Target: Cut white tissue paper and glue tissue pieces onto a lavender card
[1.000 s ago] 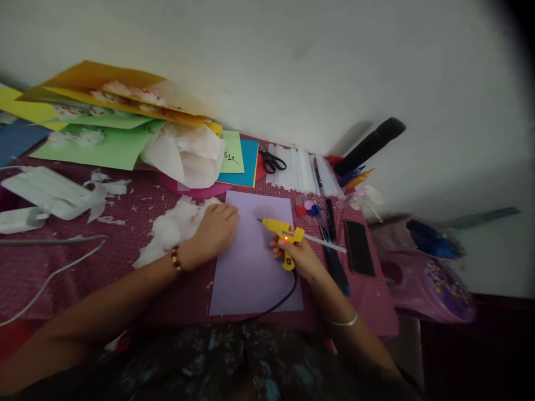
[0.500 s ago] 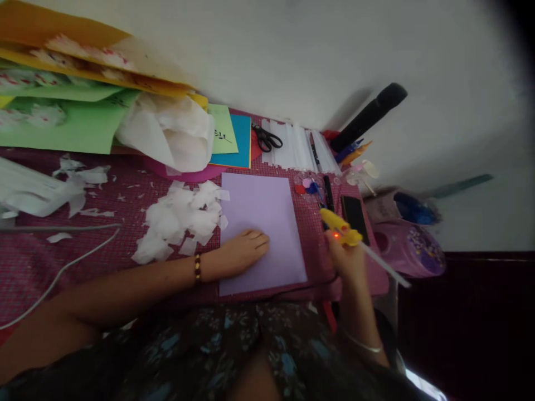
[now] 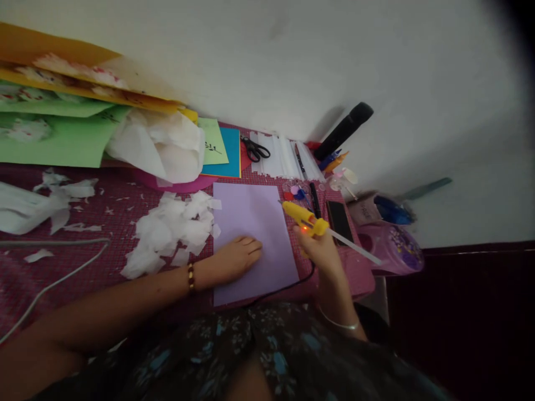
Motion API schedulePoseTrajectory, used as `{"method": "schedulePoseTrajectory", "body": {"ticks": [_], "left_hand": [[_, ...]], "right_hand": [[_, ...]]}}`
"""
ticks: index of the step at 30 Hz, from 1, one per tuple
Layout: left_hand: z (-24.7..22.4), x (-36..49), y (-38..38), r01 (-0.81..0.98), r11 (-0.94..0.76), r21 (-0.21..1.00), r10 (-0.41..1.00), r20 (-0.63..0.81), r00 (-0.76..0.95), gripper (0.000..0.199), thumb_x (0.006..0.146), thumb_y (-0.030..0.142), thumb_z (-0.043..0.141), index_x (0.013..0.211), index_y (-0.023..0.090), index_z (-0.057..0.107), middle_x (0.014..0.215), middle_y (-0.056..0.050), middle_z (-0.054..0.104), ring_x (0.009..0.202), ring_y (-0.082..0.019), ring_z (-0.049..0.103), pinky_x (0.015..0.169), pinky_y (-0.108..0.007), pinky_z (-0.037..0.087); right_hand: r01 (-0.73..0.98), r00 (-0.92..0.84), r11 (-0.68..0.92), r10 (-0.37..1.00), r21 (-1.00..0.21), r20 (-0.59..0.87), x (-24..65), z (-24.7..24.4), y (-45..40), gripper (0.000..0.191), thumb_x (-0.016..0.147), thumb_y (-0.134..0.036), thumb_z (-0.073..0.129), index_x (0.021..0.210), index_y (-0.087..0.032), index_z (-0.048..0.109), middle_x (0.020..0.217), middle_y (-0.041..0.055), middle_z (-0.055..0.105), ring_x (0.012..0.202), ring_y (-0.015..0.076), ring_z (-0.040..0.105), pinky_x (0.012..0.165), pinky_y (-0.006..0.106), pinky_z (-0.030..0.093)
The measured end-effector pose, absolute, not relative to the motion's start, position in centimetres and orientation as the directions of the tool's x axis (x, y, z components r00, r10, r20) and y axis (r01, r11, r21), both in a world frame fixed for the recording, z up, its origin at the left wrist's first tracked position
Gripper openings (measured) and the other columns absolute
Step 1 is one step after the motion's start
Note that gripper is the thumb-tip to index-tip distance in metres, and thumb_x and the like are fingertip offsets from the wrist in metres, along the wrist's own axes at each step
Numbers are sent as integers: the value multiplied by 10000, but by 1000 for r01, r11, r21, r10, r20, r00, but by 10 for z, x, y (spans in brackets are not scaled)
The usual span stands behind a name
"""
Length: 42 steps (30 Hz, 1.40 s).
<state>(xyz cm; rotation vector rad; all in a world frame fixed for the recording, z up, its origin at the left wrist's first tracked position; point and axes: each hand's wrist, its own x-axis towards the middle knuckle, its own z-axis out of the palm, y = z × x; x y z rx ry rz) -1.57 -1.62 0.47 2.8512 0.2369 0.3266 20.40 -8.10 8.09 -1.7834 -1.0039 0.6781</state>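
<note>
In my head view, I have the left hand (image 3: 234,259) palm down on the purple sheet (image 3: 246,209), just below the middle of the frame; its grip is flattened out, fingers side by side, pinching nothing that I can see. The right hand (image 3: 321,250), right of centre, has its grip wrapped around the handle of the yellow glue gun (image 3: 298,213). I see a small orange light glowing near the fingers, the nozzle pointing to the upper left at the sheet's right edge; I can't tell how high it sits. A translucent glue stick (image 3: 355,247) juts from the gun's rear toward the lower right, and the dark cord (image 3: 288,288) runs across the sheet's bottom corner. Left of the sheet, I have a heap of white paper pieces (image 3: 167,228) on the tabletop (image 3: 355,273), a couple overlapping the sheet's edge. The phone (image 3: 339,217) lies behind the glue stick, and the black scissors (image 3: 256,149) rest above centre.
</note>
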Motion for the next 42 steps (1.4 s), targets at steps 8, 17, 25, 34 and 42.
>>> {"method": "schedulePoseTrajectory", "body": {"ticks": [8,17,25,34,42], "left_hand": [[4,-18,-15,119,-949,291,183,206,961,119,968,138,514,970,138,632,1156,-98,664,1016,-218,572,949,-347,448],[3,-18,-14,118,-938,324,194,212,958,126,953,112,518,975,142,639,1144,-102,661,1036,-217,567,934,-354,451],[6,-17,-14,128,-940,318,195,189,962,133,966,131,513,966,128,646,1118,-101,675,1008,-212,577,925,-349,449],[5,-18,-14,122,-938,323,195,203,959,145,956,113,505,983,136,645,1126,-91,669,1007,-217,566,938,-352,446],[7,-17,-13,109,-931,349,198,229,953,123,965,137,520,979,145,641,1115,-84,669,1001,-214,568,934,-345,433]], "right_hand": [[411,388,-287,914,-866,-119,191,30,-53,320,795,-530,600,785,-210,596,561,-50,468,486,120,433,454,257,349],[454,403,-257,913,-853,-60,186,11,-58,334,831,-546,606,790,-222,536,631,-32,486,576,148,470,519,279,386],[460,387,-243,921,-854,-54,188,7,-56,344,808,-551,620,802,-212,563,694,-8,540,640,163,511,590,296,441],[425,410,-287,907,-858,-100,186,18,-56,346,803,-563,631,802,-219,591,656,-18,546,585,154,517,535,276,430],[443,436,-332,892,-833,-123,190,21,-51,388,757,-604,654,709,-231,556,572,-36,492,504,146,453,475,283,383]]}}
